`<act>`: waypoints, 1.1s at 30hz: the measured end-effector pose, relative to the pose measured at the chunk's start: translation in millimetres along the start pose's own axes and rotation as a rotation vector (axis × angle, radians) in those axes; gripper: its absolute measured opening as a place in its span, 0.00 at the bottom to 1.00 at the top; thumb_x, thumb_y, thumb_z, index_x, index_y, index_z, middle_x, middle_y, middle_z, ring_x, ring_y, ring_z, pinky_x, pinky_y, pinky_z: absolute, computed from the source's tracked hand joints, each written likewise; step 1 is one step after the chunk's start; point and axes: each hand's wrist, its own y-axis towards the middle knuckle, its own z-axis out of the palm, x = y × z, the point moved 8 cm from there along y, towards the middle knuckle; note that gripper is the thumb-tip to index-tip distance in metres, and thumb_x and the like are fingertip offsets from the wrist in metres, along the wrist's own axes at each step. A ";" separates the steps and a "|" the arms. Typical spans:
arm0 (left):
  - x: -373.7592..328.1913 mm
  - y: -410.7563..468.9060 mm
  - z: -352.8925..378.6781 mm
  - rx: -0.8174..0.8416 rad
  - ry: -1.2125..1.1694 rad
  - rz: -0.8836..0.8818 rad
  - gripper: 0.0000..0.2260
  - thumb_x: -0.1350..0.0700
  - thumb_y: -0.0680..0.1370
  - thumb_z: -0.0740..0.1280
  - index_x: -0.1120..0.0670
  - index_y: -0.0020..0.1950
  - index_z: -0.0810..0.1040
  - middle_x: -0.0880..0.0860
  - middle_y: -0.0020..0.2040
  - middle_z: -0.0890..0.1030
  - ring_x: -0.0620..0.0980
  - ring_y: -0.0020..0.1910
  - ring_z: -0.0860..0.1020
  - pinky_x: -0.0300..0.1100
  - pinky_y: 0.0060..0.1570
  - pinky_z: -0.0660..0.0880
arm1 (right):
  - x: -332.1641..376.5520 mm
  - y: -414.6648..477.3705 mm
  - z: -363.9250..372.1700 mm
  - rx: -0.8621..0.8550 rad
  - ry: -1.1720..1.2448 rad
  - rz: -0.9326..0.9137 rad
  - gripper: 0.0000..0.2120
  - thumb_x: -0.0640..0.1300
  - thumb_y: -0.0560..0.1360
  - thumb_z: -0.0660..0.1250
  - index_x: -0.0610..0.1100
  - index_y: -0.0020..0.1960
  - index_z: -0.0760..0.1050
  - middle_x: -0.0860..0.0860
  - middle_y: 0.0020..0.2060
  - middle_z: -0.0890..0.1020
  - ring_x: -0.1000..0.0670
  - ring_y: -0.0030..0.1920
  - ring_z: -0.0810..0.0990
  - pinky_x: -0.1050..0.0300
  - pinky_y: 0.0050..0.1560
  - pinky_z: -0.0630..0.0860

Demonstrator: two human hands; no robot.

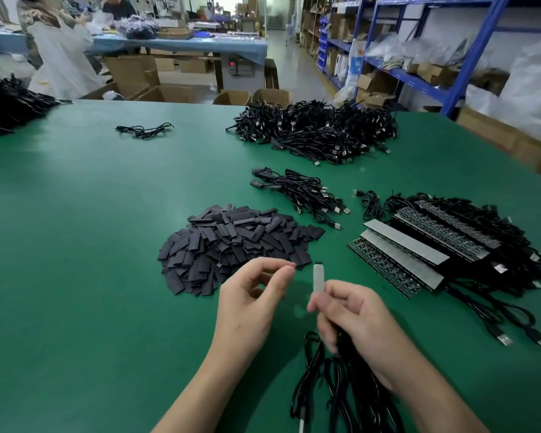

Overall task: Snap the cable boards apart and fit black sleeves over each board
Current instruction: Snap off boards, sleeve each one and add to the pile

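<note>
My right hand (353, 317) grips a small cable board (318, 276) that stands upright, its pale backing facing me; its black cable (310, 379) and others trail down toward me. My left hand (253, 298) hovers just left of the board with fingers curled and thumb near forefinger, holding nothing that I can see. A heap of flat black sleeves (235, 245) lies just beyond my hands. Panels of unsnapped boards (400, 254) with their cables lie to the right.
A small bundle of sleeved cables (300, 192) lies behind the sleeves, a big cable pile (319, 129) farther back. Another black pile (7, 104) is at the far left, a loose cable (144, 130) mid-table. Blue shelving (419, 42) stands on the right; a person (60, 42) works beyond.
</note>
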 end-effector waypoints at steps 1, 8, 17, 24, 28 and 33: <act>1.4 1.1 -4.7 -0.044 0.052 0.003 0.04 0.53 0.78 0.74 0.48 0.44 0.84 0.47 0.40 0.83 0.45 0.39 0.79 0.40 0.39 0.75 | 1.5 -1.6 -4.3 -0.011 0.122 0.023 0.12 0.55 0.77 0.71 0.47 0.42 0.81 0.49 0.24 0.72 0.52 0.22 0.69 0.62 0.27 0.69; -2.2 35.3 -27.6 -0.058 0.470 0.049 0.11 0.47 0.81 0.69 0.46 0.39 0.82 0.43 0.45 0.80 0.40 0.43 0.77 0.37 0.43 0.71 | 41.2 -3.4 -32.0 -0.002 0.156 0.114 0.14 0.55 0.76 0.71 0.44 0.44 0.82 0.52 0.25 0.65 0.55 0.20 0.61 0.65 0.22 0.62; 17.7 111.3 -29.5 0.206 1.251 0.167 0.16 0.52 0.84 0.66 0.44 0.72 0.78 0.49 0.68 0.77 0.54 0.68 0.73 0.50 0.63 0.70 | 22.0 32.6 -27.7 -0.201 -1.187 0.075 0.11 0.57 0.83 0.62 0.54 0.44 0.70 0.56 0.37 0.73 0.53 0.36 0.73 0.58 0.33 0.63; 9.9 125.9 -27.4 0.339 1.259 0.267 0.13 0.49 0.79 0.72 0.43 0.64 0.83 0.48 0.59 0.81 0.53 0.60 0.78 0.46 0.56 0.74 | 3.3 27.6 -15.6 -0.184 -1.128 0.041 0.11 0.57 0.82 0.63 0.55 0.44 0.72 0.58 0.42 0.75 0.57 0.45 0.73 0.58 0.40 0.68; 10.1 129.8 -24.6 0.398 1.224 0.325 0.12 0.49 0.78 0.73 0.44 0.62 0.83 0.46 0.56 0.83 0.51 0.57 0.80 0.45 0.53 0.75 | -5.7 20.1 -8.8 -0.103 -0.996 0.079 0.14 0.58 0.81 0.65 0.53 0.39 0.71 0.65 0.32 0.76 0.58 0.31 0.72 0.63 0.30 0.64; 6.8 122.6 -27.0 0.338 1.134 0.360 0.11 0.49 0.78 0.74 0.46 0.60 0.85 0.47 0.53 0.83 0.52 0.55 0.79 0.49 0.54 0.75 | -0.4 21.6 -9.3 -0.094 -0.892 0.047 0.14 0.56 0.81 0.66 0.52 0.40 0.73 0.54 0.34 0.80 0.53 0.34 0.77 0.52 0.38 0.76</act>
